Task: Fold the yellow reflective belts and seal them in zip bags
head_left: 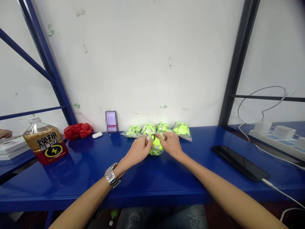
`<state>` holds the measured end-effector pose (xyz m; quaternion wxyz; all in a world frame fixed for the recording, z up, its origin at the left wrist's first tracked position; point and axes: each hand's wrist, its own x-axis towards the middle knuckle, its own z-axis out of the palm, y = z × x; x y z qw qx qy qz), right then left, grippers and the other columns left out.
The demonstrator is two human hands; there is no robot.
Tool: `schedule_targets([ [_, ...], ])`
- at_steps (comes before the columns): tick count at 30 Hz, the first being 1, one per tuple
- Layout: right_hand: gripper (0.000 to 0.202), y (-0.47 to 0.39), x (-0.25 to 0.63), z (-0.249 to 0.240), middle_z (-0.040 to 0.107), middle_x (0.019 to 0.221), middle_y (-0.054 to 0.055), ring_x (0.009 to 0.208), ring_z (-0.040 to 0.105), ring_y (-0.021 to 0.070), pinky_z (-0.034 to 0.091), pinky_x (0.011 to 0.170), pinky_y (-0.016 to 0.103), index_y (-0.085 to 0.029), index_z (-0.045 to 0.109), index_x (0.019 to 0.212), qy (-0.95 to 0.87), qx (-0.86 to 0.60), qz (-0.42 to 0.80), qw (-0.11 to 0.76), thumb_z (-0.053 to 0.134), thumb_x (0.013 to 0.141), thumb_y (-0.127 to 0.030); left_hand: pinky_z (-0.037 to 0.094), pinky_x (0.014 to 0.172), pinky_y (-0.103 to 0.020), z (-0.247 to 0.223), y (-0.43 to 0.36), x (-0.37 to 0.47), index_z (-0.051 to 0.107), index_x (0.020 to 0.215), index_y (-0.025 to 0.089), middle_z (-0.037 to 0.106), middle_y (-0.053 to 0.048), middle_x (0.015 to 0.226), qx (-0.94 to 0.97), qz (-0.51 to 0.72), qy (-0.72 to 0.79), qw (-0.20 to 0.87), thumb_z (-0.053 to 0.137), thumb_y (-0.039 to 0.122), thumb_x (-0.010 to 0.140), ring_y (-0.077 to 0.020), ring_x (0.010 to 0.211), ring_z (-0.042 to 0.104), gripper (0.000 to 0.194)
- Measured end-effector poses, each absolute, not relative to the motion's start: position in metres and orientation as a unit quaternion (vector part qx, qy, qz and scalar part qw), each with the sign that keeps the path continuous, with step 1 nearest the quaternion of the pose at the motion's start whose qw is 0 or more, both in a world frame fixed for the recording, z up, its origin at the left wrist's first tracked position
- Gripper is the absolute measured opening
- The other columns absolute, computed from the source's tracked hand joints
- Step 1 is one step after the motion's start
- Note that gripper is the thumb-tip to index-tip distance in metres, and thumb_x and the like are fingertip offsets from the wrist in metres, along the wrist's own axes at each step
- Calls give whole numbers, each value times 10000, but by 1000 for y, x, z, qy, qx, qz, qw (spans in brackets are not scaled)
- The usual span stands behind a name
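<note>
From the head view, I see someone seated at the blue surface (133, 183), both bare hands brought together near its middle. The left hand (140, 149), with a metal watch (112, 175) at the wrist, is clamped on the upper left of a small bag (156, 149) with bright yellow-green contents. The right hand (172, 144) is clamped on the upper right of that same bag, thumbs and fingers pinching its top. The bag sits about midway between the front and back edges; whether its underside touches the surface I can't tell.

Just behind it, four more bags (149, 128) of yellow-green stuff lie in a row along the back edge. Left of them, also at the back edge, a phone (111, 121) stands upright, then a white case (97, 135) and a crumpled red bag (78, 131) by the back left corner. A bottle (46, 144) stands near the left edge. Towards the right edge lies a black phone (240, 162), a white cable (283, 193) plugged into its near end.
</note>
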<state>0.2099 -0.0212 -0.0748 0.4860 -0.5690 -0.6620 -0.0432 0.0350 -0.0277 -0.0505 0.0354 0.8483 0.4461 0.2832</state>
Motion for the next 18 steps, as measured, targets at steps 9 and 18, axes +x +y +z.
schedule_targets([
  [9,559,-34,216,-55,595,1052,106,775,551,178,395,646,275,-162,441,1250,-767,-455,99,441,490,852,-551,392,625,-315,-39,-28,23,442,828,183,538,-53,789,885,218,390,-130,360,159,866,-192,687,522,93],
  [18,228,-17,204,-64,532,629,-23,556,447,138,310,548,247,-185,513,846,-765,-472,101,426,586,779,-390,386,595,-313,-39,-23,18,406,837,183,501,-35,770,886,271,357,-118,284,201,929,-164,645,464,154],
])
